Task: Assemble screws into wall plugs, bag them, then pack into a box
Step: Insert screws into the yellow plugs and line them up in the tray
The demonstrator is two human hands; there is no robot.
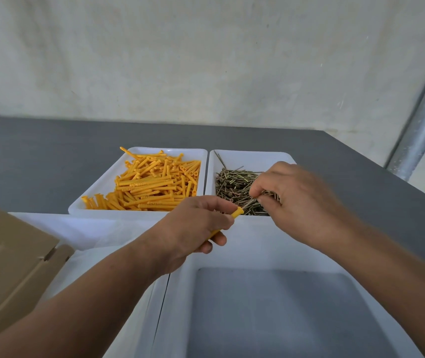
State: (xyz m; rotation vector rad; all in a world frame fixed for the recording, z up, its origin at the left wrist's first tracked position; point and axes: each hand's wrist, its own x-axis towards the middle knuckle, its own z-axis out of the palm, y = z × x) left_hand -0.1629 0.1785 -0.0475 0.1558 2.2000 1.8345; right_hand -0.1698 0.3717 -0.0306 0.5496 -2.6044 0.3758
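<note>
Orange plastic wall plug gripped by left hand above white tray rim; thin metal screw pinched by right hand, tip at plug mouth; hands over grey bench.

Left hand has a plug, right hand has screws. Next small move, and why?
Likely push the screw along its axis into the wall plug. The left hand holds the plug with its open end aimed at the right hand. The screw pinched there seems to meet that mouth, but blur hides how far in it sits.
</note>
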